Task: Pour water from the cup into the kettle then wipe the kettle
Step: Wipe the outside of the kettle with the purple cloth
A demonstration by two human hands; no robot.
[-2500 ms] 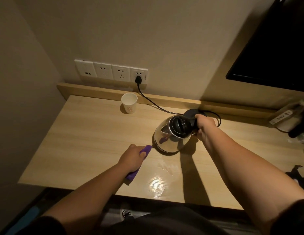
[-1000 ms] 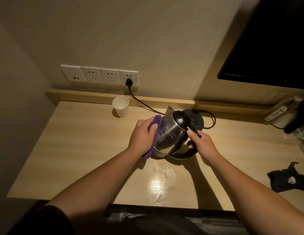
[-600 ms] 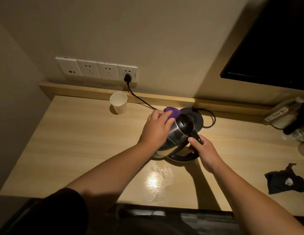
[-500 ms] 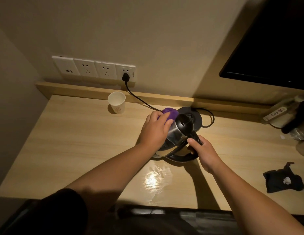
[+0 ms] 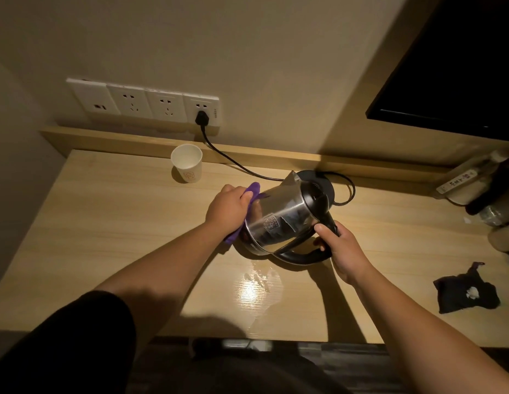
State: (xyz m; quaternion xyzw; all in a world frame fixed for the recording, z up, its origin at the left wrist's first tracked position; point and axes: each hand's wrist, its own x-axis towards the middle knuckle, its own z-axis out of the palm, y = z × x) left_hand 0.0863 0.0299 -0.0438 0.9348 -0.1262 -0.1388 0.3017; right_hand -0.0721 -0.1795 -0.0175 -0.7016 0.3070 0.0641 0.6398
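A steel kettle with a black lid and handle is tilted over the wooden desk, its spout pointing away from me. My right hand grips its black handle. My left hand presses a purple cloth against the kettle's left side. A white paper cup stands upright near the back ledge, left of the kettle. Behind the kettle sits its black base.
The base's black cord runs to a plug in the wall socket strip. A wet patch shines on the desk in front of the kettle. A dark crumpled item lies at right. Bottles and a remote crowd the far right corner.
My left hand with the cloth has slid from the kettle's top down to its left side. The kettle is turned so more of its steel body faces me.
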